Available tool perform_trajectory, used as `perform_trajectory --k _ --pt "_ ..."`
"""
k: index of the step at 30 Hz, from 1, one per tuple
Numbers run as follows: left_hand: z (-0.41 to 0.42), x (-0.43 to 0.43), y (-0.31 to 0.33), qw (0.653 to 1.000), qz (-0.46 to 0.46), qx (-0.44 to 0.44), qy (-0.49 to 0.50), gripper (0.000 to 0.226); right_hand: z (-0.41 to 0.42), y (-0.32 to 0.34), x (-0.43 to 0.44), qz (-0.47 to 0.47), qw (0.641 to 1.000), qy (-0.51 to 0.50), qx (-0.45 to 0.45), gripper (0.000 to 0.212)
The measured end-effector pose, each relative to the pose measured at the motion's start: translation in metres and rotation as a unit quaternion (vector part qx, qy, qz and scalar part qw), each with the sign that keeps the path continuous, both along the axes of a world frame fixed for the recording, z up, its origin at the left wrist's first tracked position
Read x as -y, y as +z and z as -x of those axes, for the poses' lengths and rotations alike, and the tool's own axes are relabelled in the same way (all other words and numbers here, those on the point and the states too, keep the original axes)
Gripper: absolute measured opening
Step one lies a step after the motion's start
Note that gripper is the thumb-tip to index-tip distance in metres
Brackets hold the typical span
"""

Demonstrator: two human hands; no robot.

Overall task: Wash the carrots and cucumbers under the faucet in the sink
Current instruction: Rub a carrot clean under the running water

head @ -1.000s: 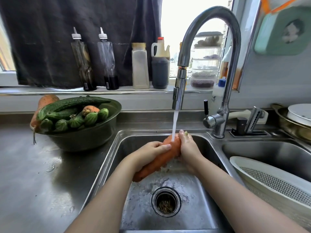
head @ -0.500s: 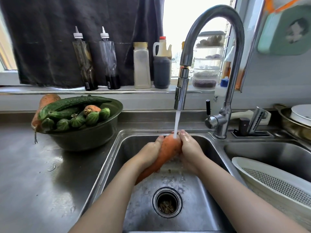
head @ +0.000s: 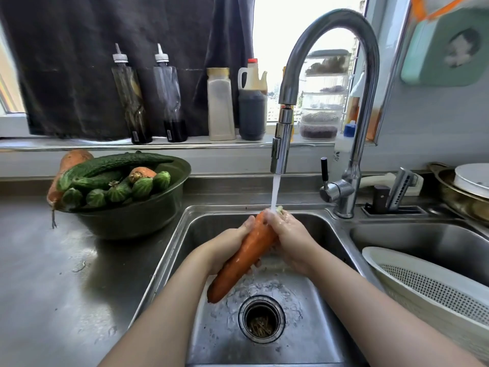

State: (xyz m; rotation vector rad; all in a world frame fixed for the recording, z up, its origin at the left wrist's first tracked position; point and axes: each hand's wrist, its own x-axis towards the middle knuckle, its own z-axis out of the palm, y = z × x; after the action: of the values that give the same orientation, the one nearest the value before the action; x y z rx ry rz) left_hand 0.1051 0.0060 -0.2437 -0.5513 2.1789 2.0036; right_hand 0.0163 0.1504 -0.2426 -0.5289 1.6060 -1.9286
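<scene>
Steel sink (head: pixel 201 229) under the faucet (head: pixel 367 75) is where our left hand (head: pixel 227 247) and right hand (head: pixel 291 237) curl their fingers (head: pixel 250 223) around the carrot (head: pixel 246 255), which we should turn so the stream (head: pixel 275 192) reaches every side.

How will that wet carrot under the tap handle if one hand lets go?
Probably slippery: the carrot is glossy wet under the stream. Likely stiff: it juts straight past the left hand, no droop. Its tapered round shape could roll if set down.
</scene>
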Motion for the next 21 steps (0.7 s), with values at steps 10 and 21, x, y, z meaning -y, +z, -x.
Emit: perform_trajectory --k 10,21 --pt "0.004 -0.008 0.003 0.995 0.098 -0.028 0.004 0.06 0.015 -0.012 -0.005 -0.007 1.0 0.01 -0.01 0.047" --pt "0.001 -0.007 0.007 0.988 0.149 -0.024 0.03 0.041 0.009 -0.011 0.004 -0.069 0.996 -0.043 -0.035 0.024"
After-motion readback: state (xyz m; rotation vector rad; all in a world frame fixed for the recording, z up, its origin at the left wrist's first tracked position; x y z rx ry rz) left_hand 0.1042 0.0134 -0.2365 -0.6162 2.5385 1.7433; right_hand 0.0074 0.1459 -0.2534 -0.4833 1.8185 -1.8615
